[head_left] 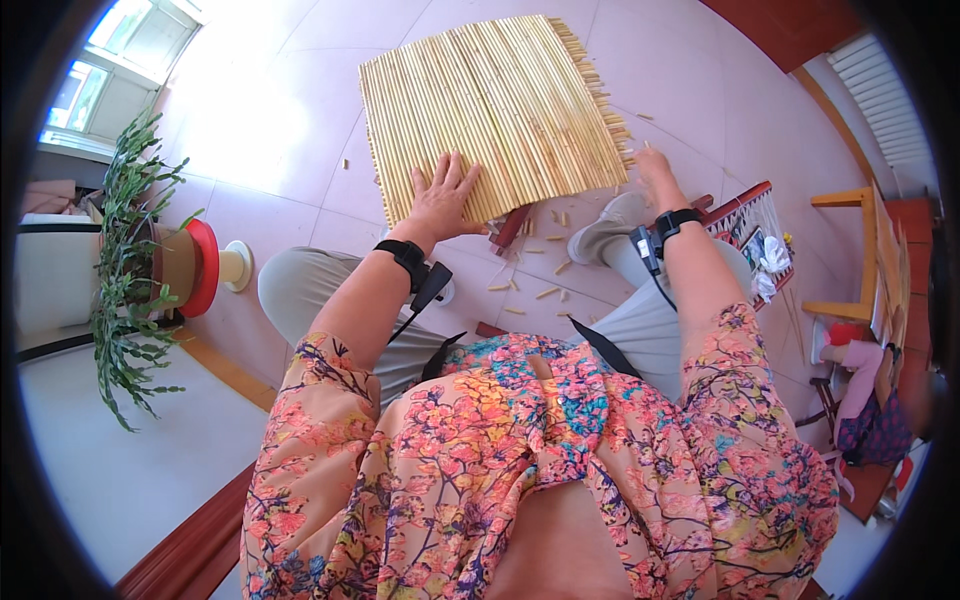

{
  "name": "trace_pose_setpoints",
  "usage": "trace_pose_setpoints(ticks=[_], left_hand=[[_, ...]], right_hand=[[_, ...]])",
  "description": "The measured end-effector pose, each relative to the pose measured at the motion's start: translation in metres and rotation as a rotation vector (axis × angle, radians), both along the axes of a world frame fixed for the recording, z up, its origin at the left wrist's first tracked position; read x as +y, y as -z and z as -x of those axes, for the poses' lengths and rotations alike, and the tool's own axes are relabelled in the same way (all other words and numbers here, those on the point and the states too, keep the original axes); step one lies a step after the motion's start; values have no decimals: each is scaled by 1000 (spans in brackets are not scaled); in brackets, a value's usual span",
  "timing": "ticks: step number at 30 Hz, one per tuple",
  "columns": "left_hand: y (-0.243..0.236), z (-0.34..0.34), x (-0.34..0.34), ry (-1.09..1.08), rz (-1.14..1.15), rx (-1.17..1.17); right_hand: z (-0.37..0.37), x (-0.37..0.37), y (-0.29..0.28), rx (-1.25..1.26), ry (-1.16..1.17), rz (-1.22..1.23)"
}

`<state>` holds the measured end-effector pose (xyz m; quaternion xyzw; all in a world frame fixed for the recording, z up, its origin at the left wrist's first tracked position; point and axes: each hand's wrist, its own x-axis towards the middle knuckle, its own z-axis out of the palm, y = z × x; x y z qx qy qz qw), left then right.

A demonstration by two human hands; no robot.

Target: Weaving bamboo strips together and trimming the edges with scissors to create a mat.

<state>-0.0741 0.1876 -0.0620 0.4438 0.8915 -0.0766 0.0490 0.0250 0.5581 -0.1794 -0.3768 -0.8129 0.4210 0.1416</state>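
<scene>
A mat of straw-coloured stalks (490, 105) lies tilted in front of me, its stalks side by side. Its right edge is ragged, with stalk ends sticking out unevenly. My left hand (445, 195) rests flat on the mat's near left part, fingers spread. Just off the near right corner is my right hand (655, 178), its fingers drawn together; what they pinch, if anything, is too small to make out. Beneath the mat's near edge a dark red wooden piece (512, 228) shows, mostly hidden by the mat.
Cut stalk bits (547, 293) are scattered on the tiled floor (320, 150) between my legs. A potted plant (135, 270) stands at left. To the right are a strung wooden rack (745, 225) with white crumpled stuff, a wooden frame (845, 255) and a seated person in pink (862, 385).
</scene>
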Motion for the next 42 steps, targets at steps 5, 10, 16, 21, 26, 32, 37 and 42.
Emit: trace_pose_setpoints(ticks=[5,10,16,21,26,32,37,42], left_hand=[[0,19,-19,-31,30,5],[14,64,-64,-231,-157,-42],[4,118,-133,-988,-751,-104],[11,124,-141,-981,-715,-619],[46,127,-134,-1073,-1256,-712],[60,130,-140,-1123,-1220,-479],[57,125,-112,-1088,-1120,-463],[69,142,-156,-1218,-928,-58]], right_hand=[[-4,-64,-20,235,142,743],[-11,-119,-33,38,184,910],[4,-97,-13,54,189,649],[19,-72,8,207,21,556],[25,-99,11,230,-2,371],[10,-126,7,69,6,213],[-9,-112,34,90,65,247],[3,-117,-21,-39,-56,245]])
